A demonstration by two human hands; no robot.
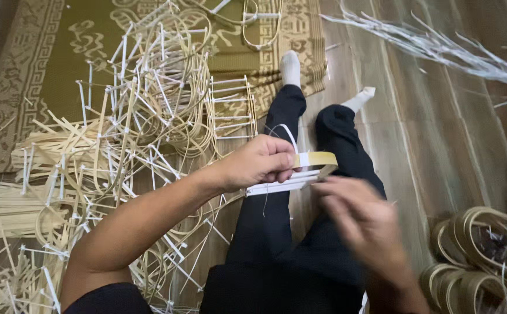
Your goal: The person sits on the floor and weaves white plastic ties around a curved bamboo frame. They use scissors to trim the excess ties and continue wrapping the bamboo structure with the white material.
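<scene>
My left hand (256, 163) grips a small frame (306, 172) made of a bent bamboo strip and white paper-wrapped sticks, held above my lap. A thin white strand (285, 132) loops up from it over my fingers. Blurred by motion, my right hand (361, 218) sits just below and to the right of the frame, its fingers touching the frame's lower edge. Whether the right fingers pinch anything is not visible. My legs in black trousers (276, 221) stretch forward on the floor, with white socks (290, 67) at the far end.
A big tangled heap of finished bamboo-and-white-stick frames (148, 110) lies at the left on a patterned mat (44, 64). Straight bamboo strips (9, 203) lie at the far left. Coiled bamboo rings (480, 250) sit at the lower right. White strips (451, 49) lie on the wooden floor, upper right.
</scene>
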